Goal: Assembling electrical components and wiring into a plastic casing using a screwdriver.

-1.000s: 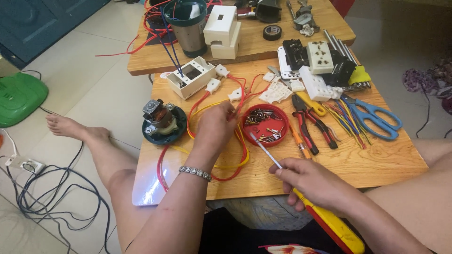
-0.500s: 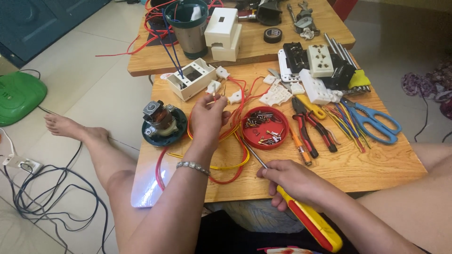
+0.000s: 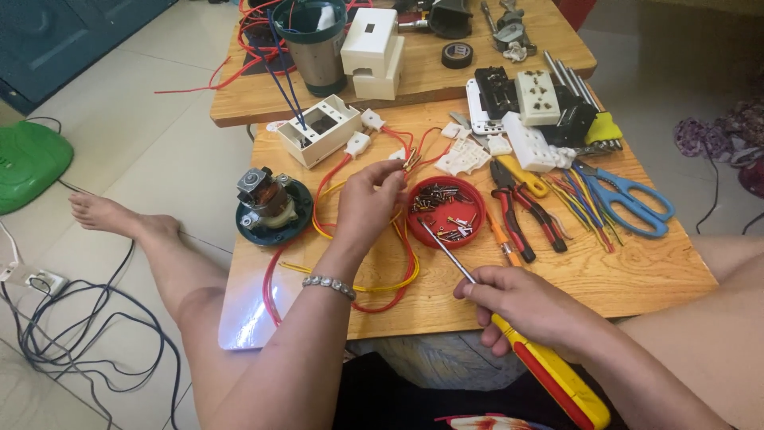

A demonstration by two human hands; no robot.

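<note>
A bundle of red and yellow wires (image 3: 374, 275) loops across a low wooden table (image 3: 637, 279), its upper ends gathered at the fingertips of the left hand (image 3: 368, 203), which pinches the wire ends between thumb and curled fingers; a beaded bracelet (image 3: 328, 284) sits on that wrist. Just right of this hand lies a round red dish (image 3: 446, 213) of small screws. The right hand (image 3: 521, 306), nearer the body, is closed around a red-and-yellow-handled screwdriver (image 3: 509, 326) whose metal tip rests at the dish's near rim. Left of the left hand stands a small electric motor (image 3: 267, 205) on a dark round base. Beyond the fingers sits an open white junction box (image 3: 320, 129) with white connectors. Farther right of the dish lie red-handled pliers (image 3: 521, 209), loose coloured wire strands (image 3: 585, 203) and blue-handled scissors (image 3: 633, 199), with white sockets (image 3: 535, 147) behind them. A second table (image 3: 446, 76) beyond carries more parts.
</note>
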